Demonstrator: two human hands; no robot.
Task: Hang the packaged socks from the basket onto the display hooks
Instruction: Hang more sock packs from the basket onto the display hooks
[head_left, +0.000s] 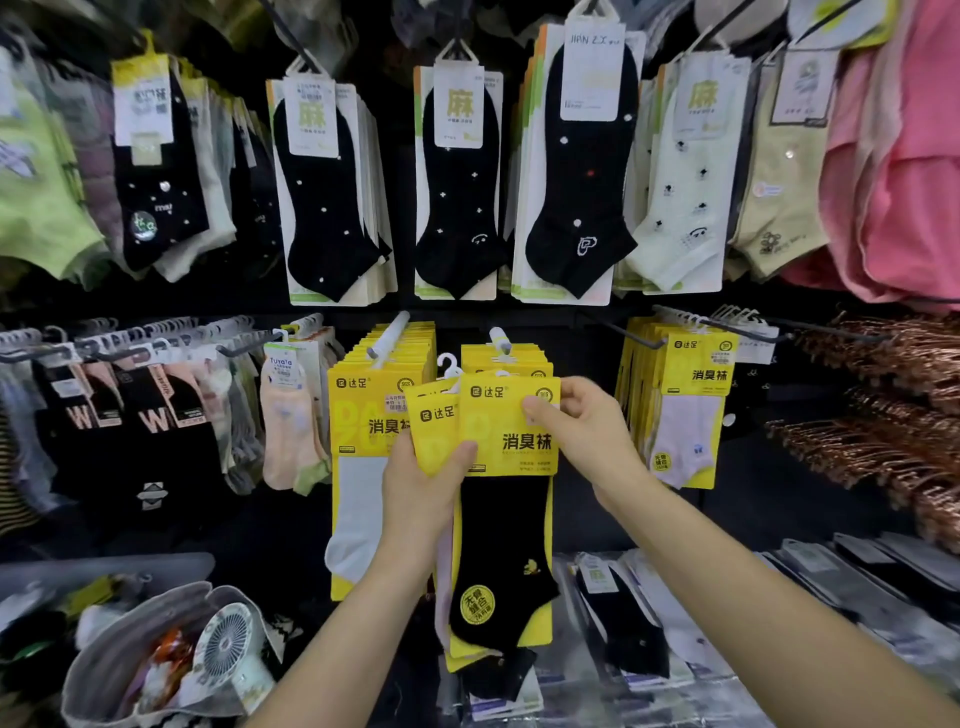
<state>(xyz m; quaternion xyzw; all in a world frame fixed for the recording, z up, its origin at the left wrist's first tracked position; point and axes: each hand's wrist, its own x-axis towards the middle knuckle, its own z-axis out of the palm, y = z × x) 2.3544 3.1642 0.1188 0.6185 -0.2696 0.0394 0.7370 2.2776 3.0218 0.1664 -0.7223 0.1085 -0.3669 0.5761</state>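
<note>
My left hand (426, 483) grips a small stack of yellow-carded sock packs (434, 434) with white plastic hangers at the top. My right hand (576, 421) pinches the upper right corner of the front pack, a yellow card with a black ankle sock (506, 545). The pack's top sits just below a white display hook (500, 339) that carries more yellow packs (506, 358). To the left, another white hook (388, 335) holds yellow packs with white socks (363, 426). The basket is not clearly visible.
Black and pale sock cards (457, 182) hang in the row above. More yellow packs (685, 405) hang at right beside copper-coloured hangers (883, 415). A grey bag with a small white fan (223, 644) sits at lower left. Flat bagged socks (649, 623) lie on the shelf below.
</note>
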